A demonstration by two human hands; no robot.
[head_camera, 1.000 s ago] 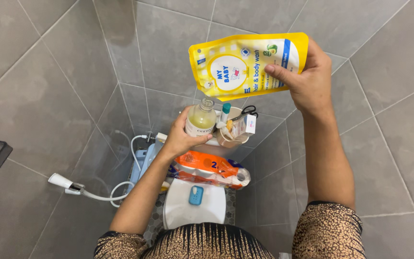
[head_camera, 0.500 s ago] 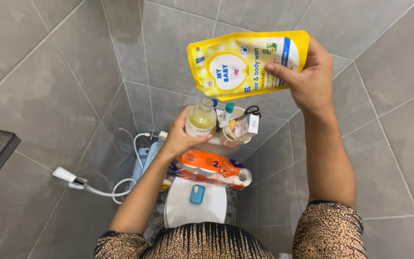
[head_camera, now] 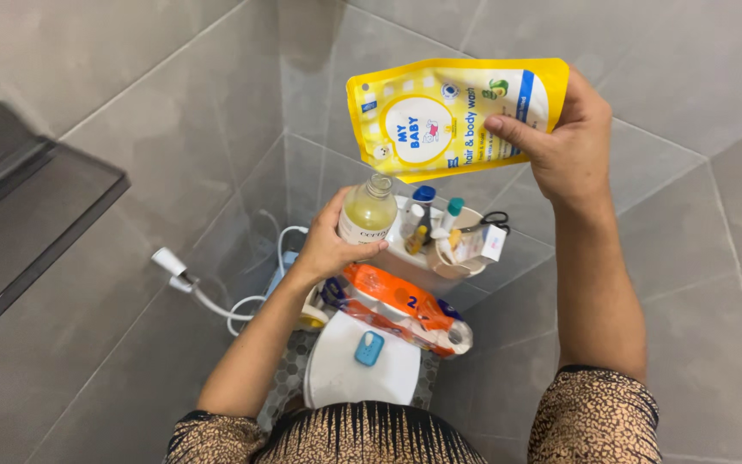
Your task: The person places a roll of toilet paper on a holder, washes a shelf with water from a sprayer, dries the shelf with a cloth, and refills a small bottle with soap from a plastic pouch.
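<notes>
Seen from above, a person's right hand [head_camera: 573,142] is gripping a flat yellow plastic refill pouch [head_camera: 453,116], holding it tilted with its lower corner just over the open neck of a small clear bottle of pale yellow liquid [head_camera: 367,212]. The left hand [head_camera: 330,245] is wrapping closed around that bottle. Just beyond sits a beige tub of toiletries [head_camera: 461,245]. Below, an orange plastic pack [head_camera: 401,308] is lying across a white toilet [head_camera: 362,374].
</notes>
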